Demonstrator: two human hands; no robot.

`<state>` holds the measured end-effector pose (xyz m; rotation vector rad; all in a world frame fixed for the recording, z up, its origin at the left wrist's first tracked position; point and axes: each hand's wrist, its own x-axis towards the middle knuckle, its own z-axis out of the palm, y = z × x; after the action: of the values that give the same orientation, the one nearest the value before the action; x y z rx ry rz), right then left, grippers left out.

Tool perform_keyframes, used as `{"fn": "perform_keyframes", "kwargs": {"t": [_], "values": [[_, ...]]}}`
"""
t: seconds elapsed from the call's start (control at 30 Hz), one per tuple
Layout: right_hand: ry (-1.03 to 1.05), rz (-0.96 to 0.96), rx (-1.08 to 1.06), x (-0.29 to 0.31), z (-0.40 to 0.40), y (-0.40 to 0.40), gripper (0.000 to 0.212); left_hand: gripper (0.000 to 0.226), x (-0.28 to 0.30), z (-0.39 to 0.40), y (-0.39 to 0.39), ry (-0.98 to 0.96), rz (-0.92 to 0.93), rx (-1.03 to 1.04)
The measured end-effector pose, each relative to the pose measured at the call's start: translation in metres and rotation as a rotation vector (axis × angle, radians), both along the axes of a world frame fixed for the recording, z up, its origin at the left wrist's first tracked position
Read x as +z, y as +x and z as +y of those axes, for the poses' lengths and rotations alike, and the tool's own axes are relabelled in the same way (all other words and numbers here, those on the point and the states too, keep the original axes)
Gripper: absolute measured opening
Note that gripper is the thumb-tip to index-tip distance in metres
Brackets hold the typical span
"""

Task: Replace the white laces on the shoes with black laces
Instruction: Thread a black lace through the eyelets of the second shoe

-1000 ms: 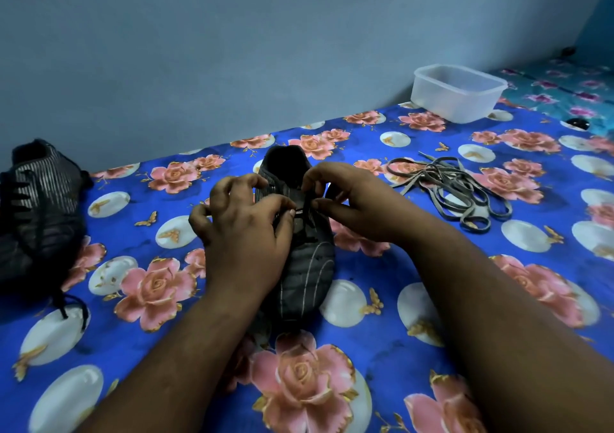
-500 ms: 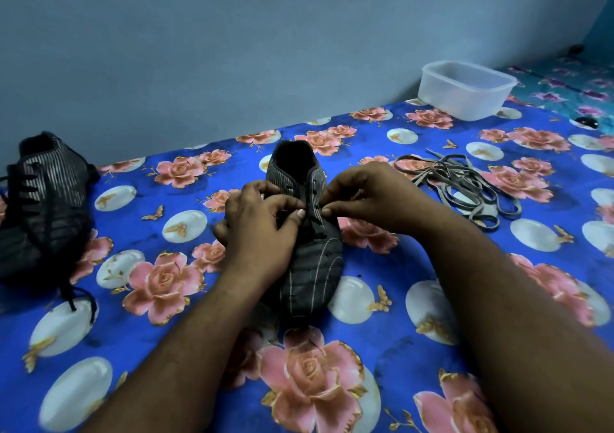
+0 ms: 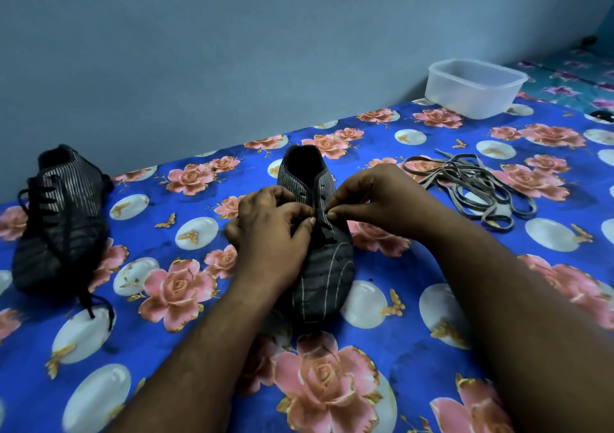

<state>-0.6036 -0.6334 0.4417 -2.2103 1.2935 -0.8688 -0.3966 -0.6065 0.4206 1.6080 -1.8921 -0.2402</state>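
A dark striped shoe (image 3: 327, 276) lies in the middle of the floral cloth, toe toward me. My left hand (image 3: 269, 233) and my right hand (image 3: 375, 200) meet over its eyelets, each pinching a thin black lace (image 3: 320, 215) that is mostly hidden by my fingers. A second dark shoe (image 3: 63, 219) sits at the left with black lacing through it and loose ends trailing toward me. The removed pale laces (image 3: 471, 186) lie in a tangled heap to the right of my right hand.
A clear plastic tub (image 3: 475, 88) stands at the back right near the grey wall. The blue rose-patterned cloth (image 3: 172, 349) covers the whole surface. A small dark object (image 3: 601, 115) lies at the far right edge.
Both hands have shifted slightly right and up along the shoe, fingertips now closer together over the eyelets. The view has tilted a little; the shoes and the pale laces stay put.
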Motion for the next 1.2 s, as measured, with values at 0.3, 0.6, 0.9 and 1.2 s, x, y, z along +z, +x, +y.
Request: {"fn": "perform_keyframes", "kwargs": {"t": [0.3,0.6,0.9,1.2], "values": [[0.018,-0.014,0.004,-0.0003,0.0009,0.0007,0.012,0.011,-0.0018,-0.0006,-0.0023,-0.001,0.010,-0.039],[0.034,-0.037,0.006,-0.0006,0.0017,0.0027,0.011,0.009,-0.0073,-0.0018,-0.0043,0.004,0.145,0.032],[0.018,-0.068,-0.044,-0.0018,-0.0004,0.0037,0.014,0.010,-0.0073,-0.0013,-0.0031,0.022,0.161,-0.019],[-0.002,-0.046,-0.048,-0.0024,-0.0012,0.0041,0.013,0.009,-0.0008,0.0017,-0.0034,-0.003,-0.045,-0.028]]}}
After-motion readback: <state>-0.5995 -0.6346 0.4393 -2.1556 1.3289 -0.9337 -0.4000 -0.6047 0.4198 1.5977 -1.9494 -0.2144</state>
